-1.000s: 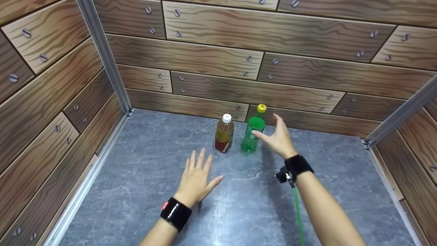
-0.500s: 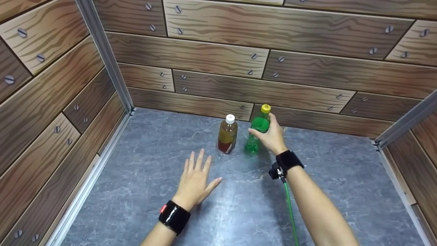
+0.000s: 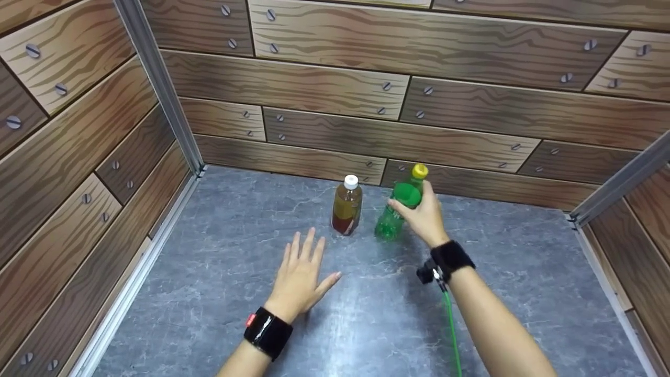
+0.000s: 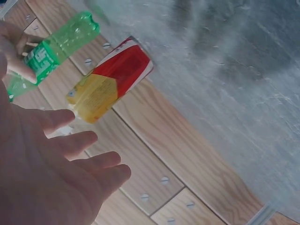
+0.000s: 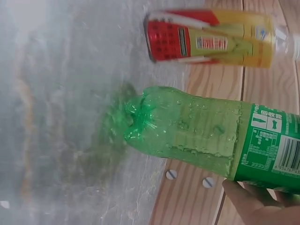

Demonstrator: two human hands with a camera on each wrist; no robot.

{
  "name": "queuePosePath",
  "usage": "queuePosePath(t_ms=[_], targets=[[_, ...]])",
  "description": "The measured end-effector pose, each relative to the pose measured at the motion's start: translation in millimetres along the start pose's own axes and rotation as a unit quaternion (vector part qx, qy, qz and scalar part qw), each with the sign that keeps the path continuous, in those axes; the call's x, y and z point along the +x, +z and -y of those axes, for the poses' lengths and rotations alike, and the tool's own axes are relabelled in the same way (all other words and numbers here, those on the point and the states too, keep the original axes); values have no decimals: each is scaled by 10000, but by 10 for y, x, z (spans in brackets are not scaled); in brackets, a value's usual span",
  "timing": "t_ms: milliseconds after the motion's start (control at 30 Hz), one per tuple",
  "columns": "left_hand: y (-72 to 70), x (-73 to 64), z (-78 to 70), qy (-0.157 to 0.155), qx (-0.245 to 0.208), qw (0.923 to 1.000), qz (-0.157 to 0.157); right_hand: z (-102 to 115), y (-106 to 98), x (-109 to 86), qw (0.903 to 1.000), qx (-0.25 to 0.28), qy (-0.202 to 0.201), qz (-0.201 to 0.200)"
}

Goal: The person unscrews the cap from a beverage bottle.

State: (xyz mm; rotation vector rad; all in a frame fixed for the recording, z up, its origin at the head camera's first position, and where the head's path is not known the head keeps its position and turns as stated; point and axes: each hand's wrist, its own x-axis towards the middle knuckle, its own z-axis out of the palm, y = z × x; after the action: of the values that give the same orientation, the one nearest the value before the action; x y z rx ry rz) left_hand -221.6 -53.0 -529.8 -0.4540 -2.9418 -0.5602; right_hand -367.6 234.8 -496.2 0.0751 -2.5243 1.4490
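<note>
Right of centre in the head view, the green bottle [image 3: 406, 195] is leaning over the counter [image 3: 235, 262], with the second bottle [image 3: 346, 209] standing upright on its left, near but apart. The right grip [image 3: 425, 215] is holding the green bottle, thumb on one side and fingers wrapping the other at the label [image 5: 269, 145]. The left grip [image 3: 299, 277], below centre, is holding nothing and is spreading its fingers towards the second bottle without reaching it.

The green bottle is looking like thin, clear plastic, so it is probably handling as soft-walled and springy, denting under a hard squeeze rather than breaking. Beads are dotting its wall; whether they are sitting inside or outside is unclear, but outer wet would be making it slippery. How much liquid it is holding cannot be told, so its weight is staying a guess, likely light. The label band is seeming the best place to take hold.

Its long axis is tilting off upright: in the head view the yellow cap [image 3: 420, 170] is pointing to the upper right and the base to the lower left. In the right wrist view the base is pointing left. Whether the base is touching the counter cannot be told.
</note>
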Motion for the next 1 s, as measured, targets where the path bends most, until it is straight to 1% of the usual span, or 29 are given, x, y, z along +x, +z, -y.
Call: queuePosePath(t_ms=[100,200,333,467,567,667,767,800,867,1000], targets=[[-40,-9,-66,121,43,9999,-16,8,-33,-200,9994,244,83,244],[-72,-16,-148,341,98,9993,-108,45,-19,-434,9969,542,205,524],[-105,-26,-260,698,92,9966,-423,174,88,-772,9920,941,191,821],[-149,-39,-376,1035,-85,9908,-863,400,238,-1123,9856,1343,-150,1014],[-191,-63,-464,1289,-378,9821,-1318,586,321,-1374,9789,1582,-489,1194],[-249,-96,-553,1533,-665,9681,-1868,732,362,-1592,9714,1807,-721,1365],[-316,-124,-632,1739,-829,9534,-2321,832,362,-1763,9654,2013,-797,1453],[-337,-134,-655,1798,-875,9497,-2409,854,357,-1806,9637,2082,-799,1469],[-368,-157,-690,1888,-940,9451,-2498,886,344,-1873,9613,2173,-790,1495],[-383,-201,-720,1933,-1049,9431,-2495,905,321,-1943,9564,2308,-818,1590]])
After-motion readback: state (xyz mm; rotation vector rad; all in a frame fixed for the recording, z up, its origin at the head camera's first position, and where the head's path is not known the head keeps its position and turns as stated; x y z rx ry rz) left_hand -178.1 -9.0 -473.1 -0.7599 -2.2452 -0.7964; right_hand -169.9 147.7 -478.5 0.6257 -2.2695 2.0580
